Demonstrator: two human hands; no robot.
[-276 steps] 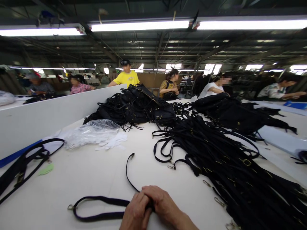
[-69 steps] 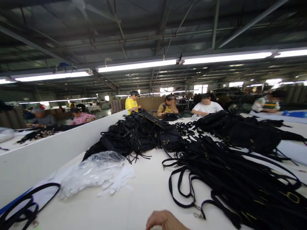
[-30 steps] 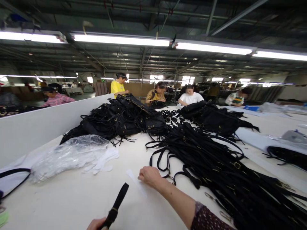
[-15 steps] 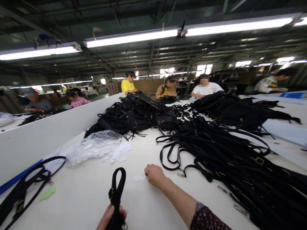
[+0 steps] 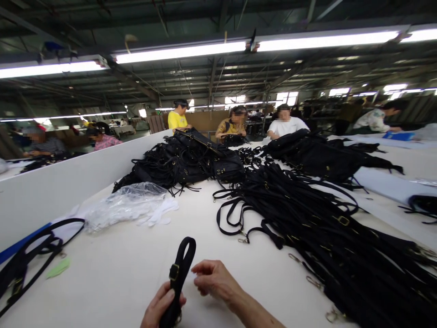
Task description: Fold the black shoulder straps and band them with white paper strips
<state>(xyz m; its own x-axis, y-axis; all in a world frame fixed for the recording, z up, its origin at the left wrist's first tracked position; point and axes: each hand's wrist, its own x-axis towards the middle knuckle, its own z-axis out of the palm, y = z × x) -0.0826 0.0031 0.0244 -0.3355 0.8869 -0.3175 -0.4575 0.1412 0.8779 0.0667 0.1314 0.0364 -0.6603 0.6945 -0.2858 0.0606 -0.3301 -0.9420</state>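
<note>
1. Pale table [image 5: 119, 273] runs under everything here.
2. Big heap of black straps [image 5: 324, 246], around 2 o'clock from the hands.
3. Pile of black bags [image 5: 184, 166] sits at 12, farther off.
4. Crinkly clear plastic [image 5: 123, 207], roughly 11 o'clock.
5. Right hand [image 5: 218, 282] has its fingers curled, only a narrow gap at the tips; honestly can't tell if they pinch anything.
6. Left hand [image 5: 160, 305] is wrapped round the folded strap [image 5: 179, 287], loop up toward 1 o'clock, right hand just beside it at 3.
</note>
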